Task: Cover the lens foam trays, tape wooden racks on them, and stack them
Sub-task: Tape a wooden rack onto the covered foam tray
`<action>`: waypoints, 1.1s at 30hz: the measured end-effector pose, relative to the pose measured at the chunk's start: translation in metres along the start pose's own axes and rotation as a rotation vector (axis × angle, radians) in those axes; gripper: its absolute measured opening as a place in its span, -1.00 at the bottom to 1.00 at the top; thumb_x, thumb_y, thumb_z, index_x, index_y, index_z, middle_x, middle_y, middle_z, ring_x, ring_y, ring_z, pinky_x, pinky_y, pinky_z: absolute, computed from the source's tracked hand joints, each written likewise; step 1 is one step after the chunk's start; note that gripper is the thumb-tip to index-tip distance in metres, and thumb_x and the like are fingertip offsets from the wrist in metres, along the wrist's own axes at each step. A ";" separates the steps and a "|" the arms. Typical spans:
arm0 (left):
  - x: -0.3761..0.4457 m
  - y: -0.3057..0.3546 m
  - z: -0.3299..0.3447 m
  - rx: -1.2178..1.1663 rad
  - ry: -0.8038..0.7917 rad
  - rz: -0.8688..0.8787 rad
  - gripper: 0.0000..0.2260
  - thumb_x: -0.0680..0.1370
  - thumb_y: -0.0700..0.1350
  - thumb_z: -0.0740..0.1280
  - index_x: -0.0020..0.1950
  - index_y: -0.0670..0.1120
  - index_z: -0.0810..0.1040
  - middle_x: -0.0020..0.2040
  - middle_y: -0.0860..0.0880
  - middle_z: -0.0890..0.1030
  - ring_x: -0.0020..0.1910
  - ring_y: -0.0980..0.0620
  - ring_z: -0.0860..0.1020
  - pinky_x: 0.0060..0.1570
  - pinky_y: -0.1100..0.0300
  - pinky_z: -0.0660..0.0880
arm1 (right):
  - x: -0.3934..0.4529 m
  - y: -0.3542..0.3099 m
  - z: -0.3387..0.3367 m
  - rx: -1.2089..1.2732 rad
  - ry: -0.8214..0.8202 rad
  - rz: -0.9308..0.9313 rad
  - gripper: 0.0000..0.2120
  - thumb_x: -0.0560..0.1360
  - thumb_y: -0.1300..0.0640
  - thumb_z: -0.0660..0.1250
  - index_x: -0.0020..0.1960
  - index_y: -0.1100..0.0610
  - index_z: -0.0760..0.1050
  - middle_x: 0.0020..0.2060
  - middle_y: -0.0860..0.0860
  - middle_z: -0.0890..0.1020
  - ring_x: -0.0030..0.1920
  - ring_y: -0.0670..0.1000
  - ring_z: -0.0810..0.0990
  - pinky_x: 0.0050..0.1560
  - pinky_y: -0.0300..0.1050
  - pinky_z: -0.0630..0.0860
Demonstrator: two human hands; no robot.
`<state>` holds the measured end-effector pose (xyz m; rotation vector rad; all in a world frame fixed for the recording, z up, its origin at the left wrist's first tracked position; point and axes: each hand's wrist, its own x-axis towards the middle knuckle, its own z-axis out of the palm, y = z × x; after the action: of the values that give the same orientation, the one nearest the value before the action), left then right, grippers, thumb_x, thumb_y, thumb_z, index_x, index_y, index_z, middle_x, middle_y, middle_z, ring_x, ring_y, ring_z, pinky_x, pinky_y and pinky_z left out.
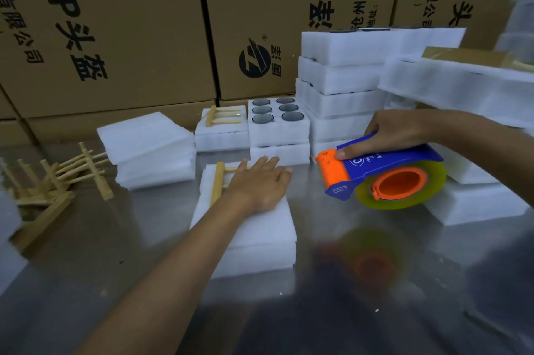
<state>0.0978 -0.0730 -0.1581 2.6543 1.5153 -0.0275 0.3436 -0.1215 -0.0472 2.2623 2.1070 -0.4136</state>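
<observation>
On the steel tabletop (86,253), a covered foam tray (254,242) lies nearest, a wooden rack (217,184) on top, apparently not yet taped. The left hand (260,184) presses flat on it, fingers straight; the right hand (393,132) grips a tape dispenser (384,174) just beside. Behind, an uncovered tray of lenses (276,120) waits, with finished stacks (344,80) beyond.

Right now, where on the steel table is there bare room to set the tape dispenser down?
Bare steel shows between the covered white foam tray under the left hand and the low foam stack at right, below the blue-and-orange tape dispenser; also the near edge. Crowded: the loose wooden racks at left and the open lens tray behind.
</observation>
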 end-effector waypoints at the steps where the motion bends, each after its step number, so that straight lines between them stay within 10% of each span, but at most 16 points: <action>1: 0.000 -0.001 0.000 -0.013 0.003 -0.001 -0.55 0.69 0.03 -0.19 0.57 0.11 0.13 0.62 0.04 -0.07 0.59 0.03 -0.12 0.52 -0.13 -0.19 | -0.001 0.002 0.000 -0.012 -0.001 0.005 0.03 -0.17 -0.76 0.18 -0.19 0.09 0.67 -0.36 -0.01 0.72 -0.41 -0.04 0.68 -0.25 -0.14 0.55; 11: -0.001 0.000 -0.009 -0.233 -0.001 -0.003 -0.69 0.65 0.21 0.03 0.02 0.17 0.54 0.60 0.07 0.09 0.59 0.03 -0.02 0.49 -0.19 -0.19 | 0.023 -0.007 0.021 -0.146 -0.012 0.001 -0.21 0.05 -0.69 0.27 -0.32 0.05 0.56 -0.45 -0.03 0.60 -0.41 0.00 0.53 -0.31 -0.15 0.39; 18: 0.015 0.008 -0.023 -0.219 -0.004 -0.083 -0.80 0.53 0.14 0.34 -0.01 0.06 0.64 0.32 0.03 0.46 0.38 -0.03 0.36 0.44 -0.14 0.17 | 0.044 -0.032 0.035 -0.280 -0.013 -0.011 -0.25 0.15 -0.65 0.31 -0.26 0.07 0.50 -0.38 0.00 0.57 -0.38 0.01 0.52 -0.34 -0.14 0.37; 33: 0.016 0.014 0.005 -0.175 0.225 0.023 -0.89 0.52 -0.02 0.33 -0.06 0.06 0.66 0.33 0.10 0.44 0.40 0.04 0.25 0.29 -0.03 0.10 | 0.060 -0.044 0.055 -0.281 -0.014 0.060 -0.27 0.14 -0.62 0.35 -0.20 0.05 0.49 -0.26 0.00 0.58 -0.28 0.03 0.56 -0.29 -0.11 0.41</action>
<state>0.1183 -0.0671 -0.1631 2.6053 1.4682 0.3991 0.2937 -0.0704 -0.1059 2.1477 1.9427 -0.1213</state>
